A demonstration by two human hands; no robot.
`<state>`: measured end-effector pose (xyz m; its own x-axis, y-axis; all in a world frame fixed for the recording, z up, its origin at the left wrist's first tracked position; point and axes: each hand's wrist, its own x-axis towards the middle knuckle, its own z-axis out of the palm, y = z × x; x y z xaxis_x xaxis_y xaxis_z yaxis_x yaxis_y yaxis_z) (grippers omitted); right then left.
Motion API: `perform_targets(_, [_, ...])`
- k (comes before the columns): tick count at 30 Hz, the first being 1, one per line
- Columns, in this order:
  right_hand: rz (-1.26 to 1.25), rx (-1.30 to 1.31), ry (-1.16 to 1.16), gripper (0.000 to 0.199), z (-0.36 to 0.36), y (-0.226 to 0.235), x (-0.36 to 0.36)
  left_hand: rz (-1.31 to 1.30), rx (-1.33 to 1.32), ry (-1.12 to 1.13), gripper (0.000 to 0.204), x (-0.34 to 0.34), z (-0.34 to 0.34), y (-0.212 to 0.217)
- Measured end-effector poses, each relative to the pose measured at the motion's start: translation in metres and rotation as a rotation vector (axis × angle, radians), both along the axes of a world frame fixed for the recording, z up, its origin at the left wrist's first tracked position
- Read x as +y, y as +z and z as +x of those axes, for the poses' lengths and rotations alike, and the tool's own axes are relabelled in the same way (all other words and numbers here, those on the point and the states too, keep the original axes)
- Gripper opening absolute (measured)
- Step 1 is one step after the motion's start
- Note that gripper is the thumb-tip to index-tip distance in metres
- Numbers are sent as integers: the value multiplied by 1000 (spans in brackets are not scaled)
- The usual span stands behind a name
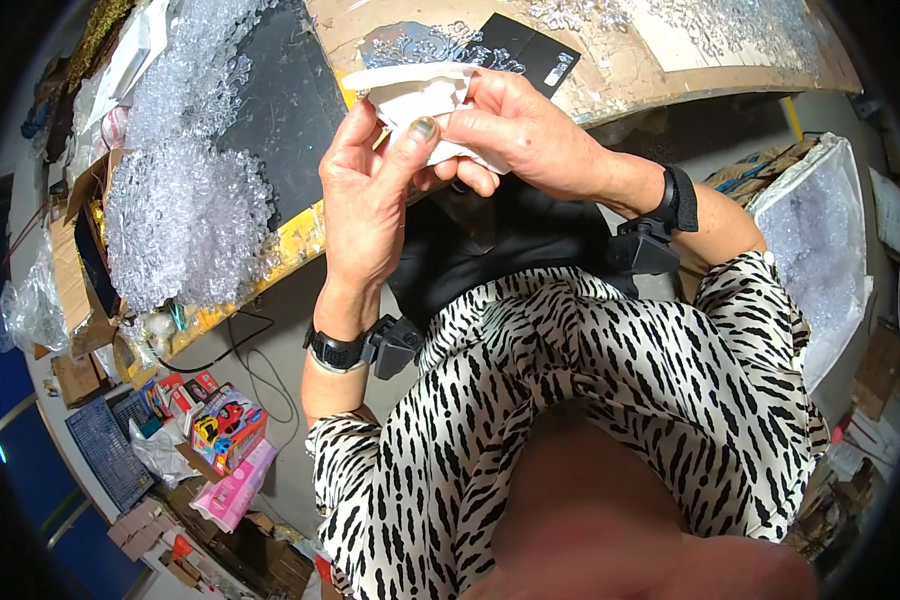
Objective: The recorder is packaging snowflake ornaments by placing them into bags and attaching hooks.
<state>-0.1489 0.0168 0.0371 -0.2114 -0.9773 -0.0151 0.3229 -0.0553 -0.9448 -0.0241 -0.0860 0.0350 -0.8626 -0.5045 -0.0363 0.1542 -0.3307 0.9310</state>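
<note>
Both my hands are raised at the table's near edge, close together around a white, folded, paper-like piece (408, 82) with a curved upper rim. My left hand (360, 205) grips its left and lower part, the thumb pressed on its front. From the right, my right hand (535, 135) pinches the same piece between thumb and fingers; some of its lower edge hangs below the fingers. Just behind the piece lie clear, ornate, scroll-shaped plastic parts (430, 45) and a black card (530, 52) with a small white label.
Heaps of clear plastic pieces (185, 225) cover the left of the table (305, 235), by a dark mat (290, 110). More lie at the far right. A white-lined container (820, 230) of clear pieces stands at my right. Boxes (230, 425) and a cable (260, 370) lie lower left.
</note>
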Motion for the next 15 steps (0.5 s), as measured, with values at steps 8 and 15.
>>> perform_targets(8, [-1,264,63,34,-2,8,5,55,104,119,21,-11,7,-16])
perform_targets(15, [35,419,-53,27,-21,6,-5,-284,94,170,21,-17,0,-16])
